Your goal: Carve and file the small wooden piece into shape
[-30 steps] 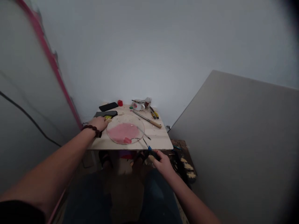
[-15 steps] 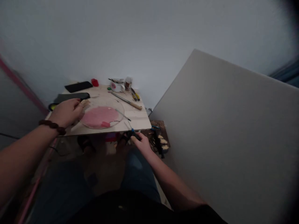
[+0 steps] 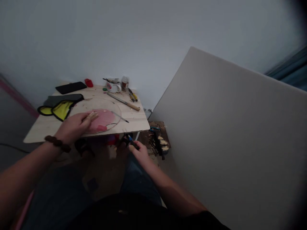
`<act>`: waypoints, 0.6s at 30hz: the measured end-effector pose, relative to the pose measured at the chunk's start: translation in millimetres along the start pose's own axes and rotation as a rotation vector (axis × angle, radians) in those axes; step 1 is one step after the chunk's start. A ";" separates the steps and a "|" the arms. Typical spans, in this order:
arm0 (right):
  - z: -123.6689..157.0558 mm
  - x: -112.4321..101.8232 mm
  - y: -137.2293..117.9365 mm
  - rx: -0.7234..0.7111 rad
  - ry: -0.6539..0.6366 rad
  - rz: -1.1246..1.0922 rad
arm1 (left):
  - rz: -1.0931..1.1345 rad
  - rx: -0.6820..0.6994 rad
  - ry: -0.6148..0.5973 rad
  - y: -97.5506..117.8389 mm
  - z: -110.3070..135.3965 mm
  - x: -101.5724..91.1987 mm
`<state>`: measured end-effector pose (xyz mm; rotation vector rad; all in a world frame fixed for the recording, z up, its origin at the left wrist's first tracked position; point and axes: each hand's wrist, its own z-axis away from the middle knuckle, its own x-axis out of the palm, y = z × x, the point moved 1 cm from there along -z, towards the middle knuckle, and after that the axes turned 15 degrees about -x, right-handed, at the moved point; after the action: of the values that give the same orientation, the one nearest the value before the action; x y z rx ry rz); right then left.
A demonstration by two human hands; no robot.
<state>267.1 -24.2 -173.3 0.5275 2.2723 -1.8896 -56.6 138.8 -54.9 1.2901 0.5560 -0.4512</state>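
Note:
My left hand (image 3: 72,127) hovers at the near left rim of a clear round disc (image 3: 115,110) with a pink patch (image 3: 102,118), its fingers closed on a small pale wooden piece (image 3: 92,116). My right hand (image 3: 139,152) is below the table's front edge, closed around a dark tool with a blue part (image 3: 129,140). A thin metal rod (image 3: 120,117) lies across the disc's right side. The small wooden table (image 3: 134,119) carries all of this.
A yellow and black piece (image 3: 59,109) lies left of the disc, a black phone (image 3: 70,87) and red cap (image 3: 89,82) behind. A mug (image 3: 112,86), jar (image 3: 124,83), pliers (image 3: 132,95) and wooden-handled knife (image 3: 124,102) sit at the back. A large grey board (image 3: 227,134) leans on the right.
The view swung right and down. My left hand drew back from the yellow piece to the disc's near rim, now holding a wooden piece. My right hand kept its tool under the table edge.

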 end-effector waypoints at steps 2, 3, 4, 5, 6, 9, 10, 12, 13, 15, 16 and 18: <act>-6.7 -6.5 -3.9 -0.025 0.020 -0.006 | 0.430 -0.206 -0.135 3.0 9.3 11.2; -12.4 -9.9 -6.9 -0.047 0.025 -0.004 | 0.674 -0.339 -0.191 3.5 11.0 19.1; -19.7 -13.1 -10.8 -0.079 0.025 0.010 | 0.742 -0.377 -0.204 4.1 10.3 26.9; -28.7 -15.5 -15.8 -0.123 0.012 0.037 | 0.768 -0.393 -0.203 4.1 7.3 34.1; -39.0 -17.1 -22.0 -0.175 -0.006 0.074 | 0.799 -0.418 -0.224 3.4 2.9 40.6; -74.3 -13.6 -46.7 -0.319 -0.100 0.228 | 0.898 -0.464 -0.333 -0.3 -10.5 52.2; -86.2 -9.3 -56.1 -0.350 -0.143 0.286 | 0.905 -0.465 -0.348 -1.4 -13.1 53.7; -108.5 3.4 -73.8 -0.391 -0.242 0.397 | 0.899 -0.453 -0.353 -3.1 -14.6 54.5; -118.3 11.3 -81.5 -0.403 -0.296 0.446 | 0.898 -0.442 -0.356 -3.4 -13.9 54.4; -134.5 27.5 -93.4 -0.420 -0.389 0.524 | 0.898 -0.413 -0.368 -3.2 -10.8 53.8; -140.7 34.9 -97.7 -0.426 -0.423 0.554 | 0.900 -0.397 -0.378 -2.6 -9.2 53.5; -149.7 46.9 -103.3 -0.439 -0.473 0.604 | 0.904 -0.367 -0.393 -1.2 -6.4 53.3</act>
<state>204.4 114.2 -62.9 0.5436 1.8456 -1.0521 -16.3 144.4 -89.8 0.9377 -0.2859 0.1575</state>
